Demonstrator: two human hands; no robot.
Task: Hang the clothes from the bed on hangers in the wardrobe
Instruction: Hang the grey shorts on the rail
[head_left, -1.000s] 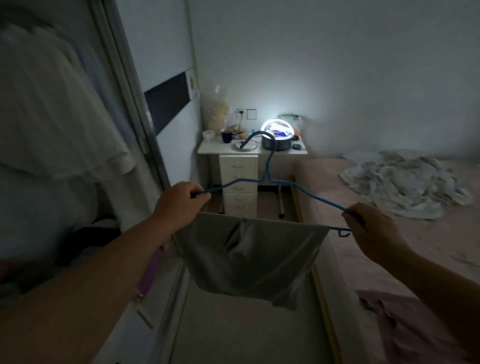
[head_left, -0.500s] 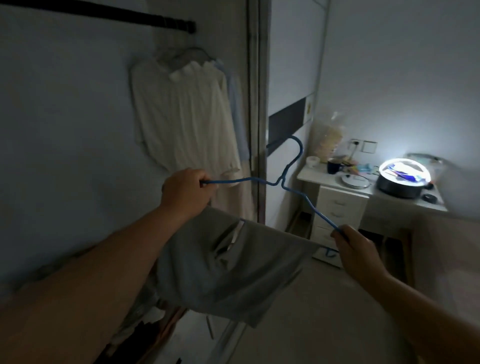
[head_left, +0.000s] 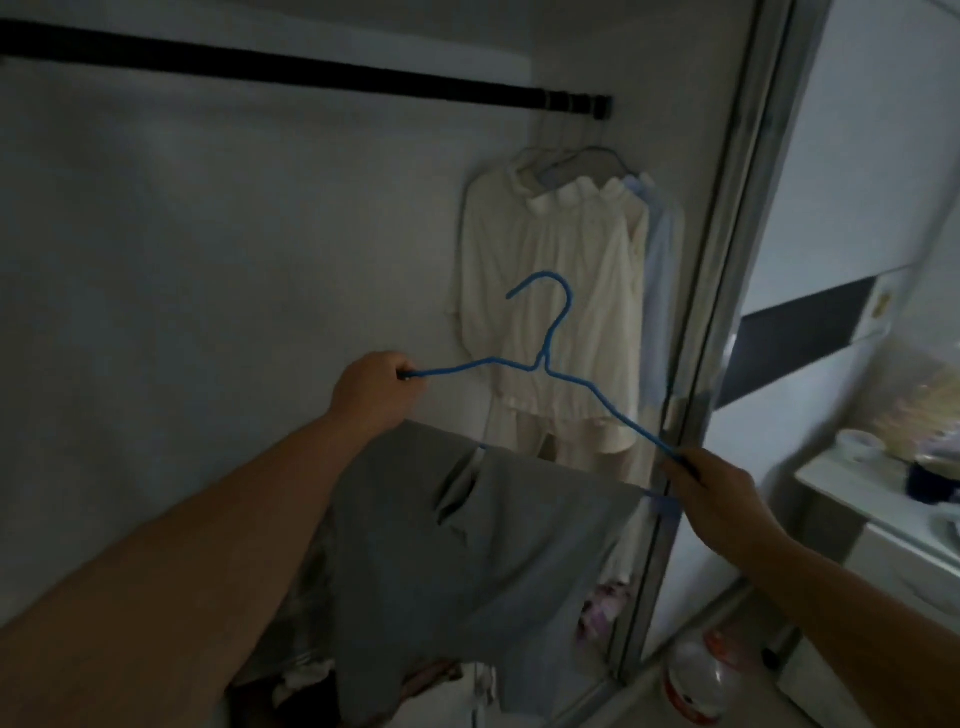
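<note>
Blue hanger (head_left: 545, 364): thin wire, held up in front of the wardrobe, tilted w/ its right end lower; hook points up, well below the rail.
Grey garment (head_left: 467, 561): draped over the hanger's bottom bar, hangs down btw. both arms, creased near the middle.
Left hand (head_left: 376, 389): fingers curled round the left end of the hanger, gripping it.
Right hand (head_left: 719, 499): fingers closed round the right end of the hanger, lower than the left hand and nearer to the door frame.
Rail (head_left: 311, 70): dark bar across the top of the wardrobe, above the hanger; its end touches the side wall above the hung clothes.
Cream garment (head_left: 566, 291): hangs from the rail at the right end, behind the hanger's hook; a pale blue piece (head_left: 657, 249) just beside it on the right.
Door frame (head_left: 727, 312): grey sliding track, right of the hanger, slanted in this view.
Bench (head_left: 878, 499): white, far right of the hanger, carries a small cup (head_left: 857, 444) and a dark pot (head_left: 932, 480); details too blurred.
Wardrobe floor: dark clutter under the grey garment, cannot tell what.
</note>
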